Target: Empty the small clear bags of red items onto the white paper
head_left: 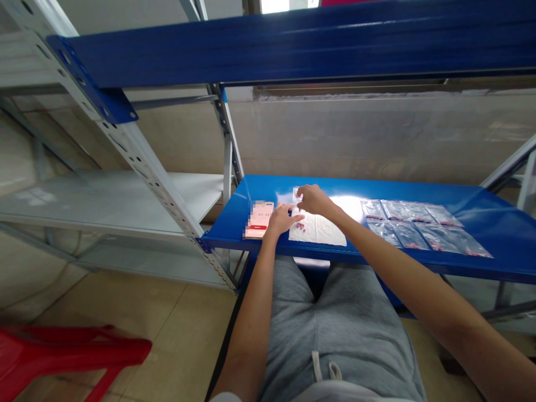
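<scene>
A white cloth or paper sheet (324, 231) lies on the blue shelf in front of me, with several small red pieces (300, 226) near its left edge. A small clear plastic bag (295, 192) lies at the sheet's upper left, partly hidden by my hands. My left hand (281, 219) is at the bag's left side, thumb and forefinger curved around its edge. From the right, my right hand (313, 200) reaches over the bag with its fingers bent together and pointing down; what is between the fingertips is too small to make out.
A phone (260, 219) showing a timer lies left of my left hand. Several clear bags with red pieces (419, 226) lie in two rows at the right on the blue shelf (352, 188). A blue beam (293, 50) crosses above; a red stool (75, 352) stands lower left.
</scene>
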`<state>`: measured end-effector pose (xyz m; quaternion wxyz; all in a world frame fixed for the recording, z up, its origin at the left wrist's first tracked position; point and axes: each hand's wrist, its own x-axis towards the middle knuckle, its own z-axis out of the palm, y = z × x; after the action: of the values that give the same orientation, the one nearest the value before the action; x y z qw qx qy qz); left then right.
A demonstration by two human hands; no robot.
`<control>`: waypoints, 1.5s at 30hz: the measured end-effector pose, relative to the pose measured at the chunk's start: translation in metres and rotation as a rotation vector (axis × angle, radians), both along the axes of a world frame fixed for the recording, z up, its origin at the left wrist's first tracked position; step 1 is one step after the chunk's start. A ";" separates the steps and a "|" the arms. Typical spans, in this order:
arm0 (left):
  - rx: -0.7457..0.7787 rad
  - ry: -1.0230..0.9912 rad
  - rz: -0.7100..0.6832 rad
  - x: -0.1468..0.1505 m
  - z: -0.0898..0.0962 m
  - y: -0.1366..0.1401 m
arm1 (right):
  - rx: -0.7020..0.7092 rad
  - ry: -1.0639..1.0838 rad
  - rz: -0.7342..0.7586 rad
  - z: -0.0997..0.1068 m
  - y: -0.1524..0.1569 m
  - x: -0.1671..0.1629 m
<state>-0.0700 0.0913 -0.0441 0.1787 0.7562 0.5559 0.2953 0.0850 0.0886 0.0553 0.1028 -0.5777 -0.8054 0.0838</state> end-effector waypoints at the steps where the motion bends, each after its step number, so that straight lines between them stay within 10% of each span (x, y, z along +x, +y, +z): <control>1: -0.002 0.002 0.001 0.000 0.000 0.000 | 0.003 0.001 0.002 -0.001 0.002 0.000; 45: 0.012 -0.014 0.007 0.002 -0.002 0.002 | 0.047 0.022 0.019 -0.021 -0.006 -0.003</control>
<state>-0.0683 0.0934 -0.0465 0.1770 0.7531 0.5555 0.3047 0.0821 0.0824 0.0342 0.1244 -0.5664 -0.8115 0.0721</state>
